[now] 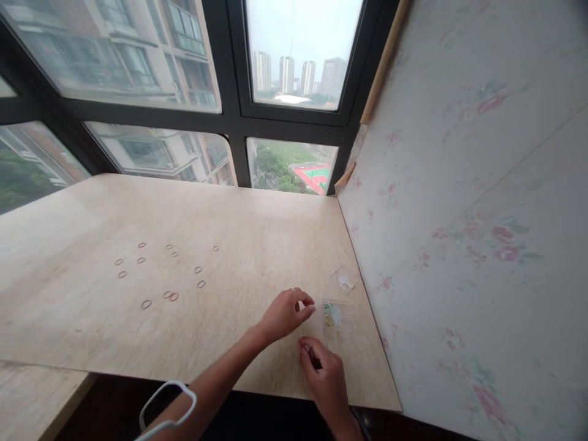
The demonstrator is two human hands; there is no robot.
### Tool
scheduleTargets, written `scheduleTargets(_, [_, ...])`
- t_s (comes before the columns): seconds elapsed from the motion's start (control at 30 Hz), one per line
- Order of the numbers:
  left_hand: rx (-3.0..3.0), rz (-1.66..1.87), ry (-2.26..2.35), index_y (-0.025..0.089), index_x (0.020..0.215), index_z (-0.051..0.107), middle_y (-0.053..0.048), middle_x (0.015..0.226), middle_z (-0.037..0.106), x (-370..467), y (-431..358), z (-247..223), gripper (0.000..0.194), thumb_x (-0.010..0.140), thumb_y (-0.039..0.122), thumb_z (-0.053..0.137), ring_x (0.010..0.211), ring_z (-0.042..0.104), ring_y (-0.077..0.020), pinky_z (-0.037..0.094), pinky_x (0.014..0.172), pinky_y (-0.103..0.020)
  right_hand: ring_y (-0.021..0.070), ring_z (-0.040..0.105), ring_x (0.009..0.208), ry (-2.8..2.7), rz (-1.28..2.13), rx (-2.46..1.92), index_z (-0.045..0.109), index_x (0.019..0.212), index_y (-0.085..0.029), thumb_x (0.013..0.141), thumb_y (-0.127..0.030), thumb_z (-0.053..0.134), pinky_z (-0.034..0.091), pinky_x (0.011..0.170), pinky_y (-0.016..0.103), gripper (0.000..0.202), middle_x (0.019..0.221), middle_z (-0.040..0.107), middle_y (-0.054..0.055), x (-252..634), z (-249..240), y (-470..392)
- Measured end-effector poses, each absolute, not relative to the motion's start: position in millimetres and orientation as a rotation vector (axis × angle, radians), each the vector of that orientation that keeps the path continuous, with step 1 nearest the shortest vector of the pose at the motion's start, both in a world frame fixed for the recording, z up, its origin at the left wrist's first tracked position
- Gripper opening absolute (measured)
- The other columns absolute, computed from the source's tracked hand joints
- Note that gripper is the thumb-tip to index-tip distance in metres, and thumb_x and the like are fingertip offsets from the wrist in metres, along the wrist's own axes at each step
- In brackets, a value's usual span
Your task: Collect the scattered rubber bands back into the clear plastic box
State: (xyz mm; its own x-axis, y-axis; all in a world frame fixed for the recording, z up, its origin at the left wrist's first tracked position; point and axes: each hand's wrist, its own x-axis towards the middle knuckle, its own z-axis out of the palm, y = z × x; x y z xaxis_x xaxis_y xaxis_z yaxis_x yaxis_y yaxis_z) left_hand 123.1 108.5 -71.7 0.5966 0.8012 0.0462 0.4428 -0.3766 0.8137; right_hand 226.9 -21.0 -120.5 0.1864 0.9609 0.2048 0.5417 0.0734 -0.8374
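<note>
- The window (229,92) fills the far side: dark frames, panes looking out on apartment blocks and a red and green sports court far below, under grey daylight.
- On your right a wall (468,214) papered with faded pink flowers runs right along the edge of the surface.
- The worktop (206,214) is a pale wood-grain board, bare except for small things, so tiny pieces show up well against it.
- Your left hand (285,315) reaches across to the near right; its grip is pinched together, thumb against fingertips, probably on something very small, though what is too tiny to tell.
- Your right hand (324,373) rests at the near edge, curled shut around a thin dark item I can't make out.
- A small clear bag (334,315) with yellow and green bits lies just right of your left hand, within easy reach of both hands.
- A second clear scrap (344,280) sits a little farther off, near the wall.
- The small rings (165,275) lie scattered on the left, well apart from your hands, mostly singly with two nearly touching.
</note>
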Motion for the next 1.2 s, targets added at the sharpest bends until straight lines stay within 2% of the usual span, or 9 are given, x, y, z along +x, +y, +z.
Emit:
scheduleTargets(0.23, [1.849,0.671,1.377,0.018,0.082,0.067,-0.003,0.077,0.066,24,117,-90,0.023,0.084,0.034,0.051,0.065,0.056,-0.0147,0.044,0.062,-0.026,0.0125,0.053,0.051,-1.491,0.542,-1.624,0.07,0.087,-0.018,0.092,-0.038,0.048,0.043,0.052,0.02,0.03,0.058,0.058,0.001,227,-124,-21])
scheduleTargets(0.33, [1.82,0.779,1.469,0.018,0.081,0.066,-0.003,0.078,0.065,-13,100,-99,0.025,0.085,0.036,0.05,0.067,0.057,-0.0157,0.044,0.062,-0.027,0.0121,0.049,0.047,-1.454,0.567,-1.658,0.071,0.085,-0.018,0.089,-0.042,0.052,0.041,0.048,0.02,0.031,0.052,0.051,-0.001,229,-127,-20])
scheduleTargets(0.5, [1.794,0.938,1.485,0.019,0.081,0.065,-0.004,0.079,0.063,-43,65,-105,0.023,0.089,0.035,0.049,0.07,0.057,-0.016,0.044,0.063,-0.027,0.0121,0.045,0.044,-1.245,0.879,-1.635,0.069,0.09,-0.015,0.085,-0.052,0.055,0.038,0.041,0.021,0.04,0.05,0.043,-0.003,215,-120,-6])
scheduleTargets(0.6, [1.752,0.984,1.456,0.019,0.082,0.064,-0.004,0.078,0.062,-45,54,-106,0.021,0.09,0.03,0.049,0.068,0.056,-0.015,0.043,0.062,-0.026,0.0119,0.046,0.045,-1.287,1.035,-1.545,0.067,0.094,-0.014,0.086,-0.052,0.054,0.038,0.042,0.021,0.04,0.052,0.044,-0.004,184,-99,15])
scheduleTargets(0.77, [1.696,1.043,1.395,0.019,0.079,0.061,-0.004,0.075,0.059,-46,54,-109,0.015,0.088,0.023,0.05,0.066,0.053,-0.0141,0.039,0.062,-0.026,0.0104,0.044,0.047,-1.66,1.166,-1.266,0.065,0.104,-0.015,0.089,-0.044,0.052,0.036,0.046,0.02,0.035,0.052,0.045,-0.005,98,-53,77])
scheduleTargets(0.87, [1.65,1.079,1.346,0.019,0.077,0.06,-0.004,0.075,0.059,-49,53,-111,0.014,0.086,0.021,0.05,0.066,0.052,-0.0144,0.038,0.06,-0.026,0.0098,0.045,0.047,-1.837,1.192,-1.131,0.063,0.105,-0.016,0.09,-0.039,0.051,0.039,0.048,0.02,0.03,0.052,0.041,-0.007,37,-38,127])
scheduleTargets(0.97, [1.616,1.1,1.314,0.02,0.078,0.061,-0.004,0.074,0.059,-52,51,-112,0.012,0.085,0.021,0.051,0.066,0.053,-0.0143,0.039,0.061,-0.027,0.0103,0.054,0.055,-2.232,1.002,-1.116,0.059,0.113,-0.016,0.094,-0.032,0.046,0.043,0.056,0.019,0.027,0.058,0.052,-0.006,-26,-34,177])
scheduleTargets(1.03, [1.618,1.109,1.29,0.02,0.077,0.059,-0.003,0.073,0.059,-53,50,-113,0.01,0.083,0.019,0.052,0.065,0.053,-0.0139,0.039,0.061,-0.026,0.0113,0.057,0.06,-2.357,0.919,-1.128,0.06,0.113,-0.017,0.092,-0.029,0.049,0.043,0.061,0.021,0.026,0.063,0.057,-0.004,-66,-35,206])
scheduleTargets(1.2, [1.597,1.139,1.234,0.019,0.067,0.05,-0.002,0.07,0.058,-50,52,-119,0.01,0.072,0.01,0.053,0.062,0.05,-0.0127,0.035,0.056,-0.025,0.0191,0.062,0.085,-2.595,0.704,-1.202,0.06,0.116,-0.017,0.089,-0.026,0.054,0.045,0.074,0.028,0.029,0.083,0.067,0.005,-150,-45,256])
